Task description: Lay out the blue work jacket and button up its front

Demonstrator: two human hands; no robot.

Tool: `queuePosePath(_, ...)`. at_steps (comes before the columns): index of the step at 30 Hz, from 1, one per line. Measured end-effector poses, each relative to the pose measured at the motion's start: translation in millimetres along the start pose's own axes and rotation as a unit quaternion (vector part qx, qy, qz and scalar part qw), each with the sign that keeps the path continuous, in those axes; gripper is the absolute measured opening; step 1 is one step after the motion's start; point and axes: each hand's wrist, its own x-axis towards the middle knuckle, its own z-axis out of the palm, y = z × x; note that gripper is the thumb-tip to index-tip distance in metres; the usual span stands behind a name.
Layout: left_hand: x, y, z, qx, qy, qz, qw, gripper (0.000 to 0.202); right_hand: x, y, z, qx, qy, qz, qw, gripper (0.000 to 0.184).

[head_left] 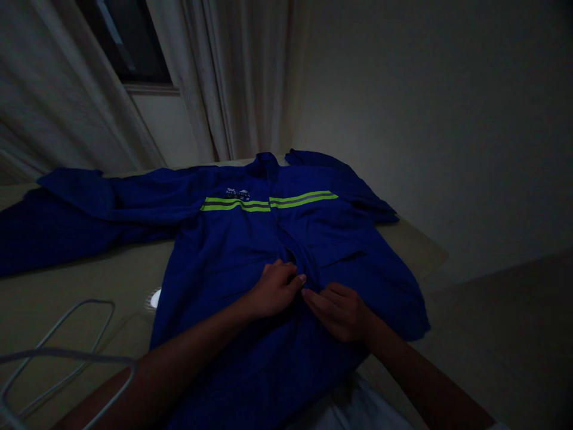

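Note:
A blue work jacket (pixel 224 245) lies spread front side up on a pale table, collar at the far end. Yellow-green reflective stripes and a small white logo cross its chest. My left hand (pixel 278 289) pinches the jacket's front placket near the middle. Close beside it on the right, my right hand (pixel 338 310) also has its fingers closed on the placket edge. The fingertips of both hands nearly meet. Whatever fastener may lie between them is too dark and small to make out.
At the lower left stands a bent white wire frame (pixel 89 355). A small white round object (pixel 155 298) peeks out by the jacket's left edge. The table (pixel 418 245) ends at the right, near a wall. Curtains (pixel 237 77) and a dark window (pixel 129 42) are behind.

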Motion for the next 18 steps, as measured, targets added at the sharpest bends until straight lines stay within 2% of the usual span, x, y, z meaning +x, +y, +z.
queuePosePath(4, -2, -2, -0.5, -0.002, 0.013, 0.009, 1.000, 0.034, 1, 3, -1, -0.010, -0.014, -0.035, 0.999, 0.022)
queuePosePath(10, 0, -16, -7.8, -0.076, -0.027, 0.068, 0.994, 0.037, 2, 9, -6, -0.039, -0.015, -0.051, 0.998, 0.019)
queuePosePath(13, 0, -15, -6.6, -0.078, -0.024, 0.053, 0.995, 0.036, 2, 9, -5, -0.046, -0.006, -0.061, 0.997, 0.020)
queuePosePath(18, -2, -10, -4.9, -0.016, -0.027, 0.031, 0.999, 0.035, 1, 9, -3, -0.047, -0.015, -0.071, 0.996, 0.019)
